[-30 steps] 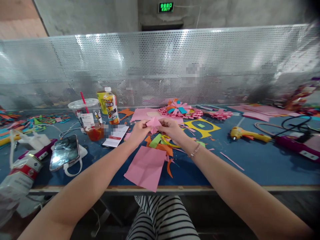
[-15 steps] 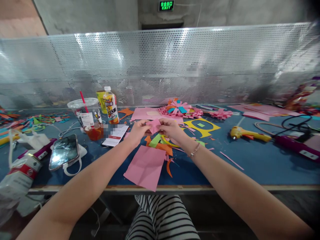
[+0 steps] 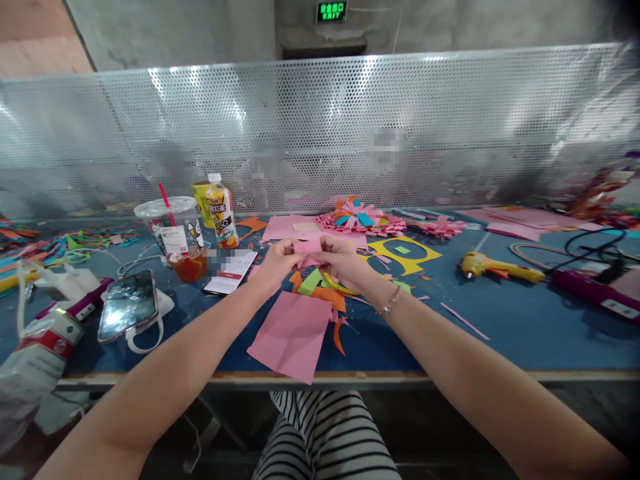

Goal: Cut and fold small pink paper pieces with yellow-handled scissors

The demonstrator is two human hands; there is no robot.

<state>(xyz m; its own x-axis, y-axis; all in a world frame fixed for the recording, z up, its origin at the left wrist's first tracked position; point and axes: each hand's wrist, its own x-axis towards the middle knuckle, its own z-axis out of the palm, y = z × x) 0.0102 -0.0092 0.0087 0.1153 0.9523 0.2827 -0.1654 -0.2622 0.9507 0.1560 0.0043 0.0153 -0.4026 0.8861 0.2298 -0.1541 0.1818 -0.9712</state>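
Between my hands is a small piece of folded pink paper (image 3: 307, 248), raised above the table. My left hand (image 3: 279, 262) pinches its left side, and my right hand (image 3: 340, 260) grips its right side with thumb and fingers. Just below them lie a green paper scrap (image 3: 311, 281) and orange paper scraps (image 3: 333, 297). A creased sheet of pink paper (image 3: 293, 333) rests nearer to me, its lower corner reaching over the table edge. Behind my hands a pink paper flower (image 3: 357, 217) with blue and orange petals sits on more pink sheets.
To the left stand a lidded plastic cup (image 3: 175, 233) with a red straw, a drink bottle (image 3: 221, 212) and two phones, one being a dark phone (image 3: 129, 305). A yellow glue gun (image 3: 500, 268) lies right. Yellow cut paper (image 3: 417, 253) is nearby. A perforated metal panel (image 3: 310, 133) borders the back.
The pink paper in my hands has turned from a pointed, diamond-like view to a flatter, squarer one. My fingers have shifted slightly on it; the other things stay put.
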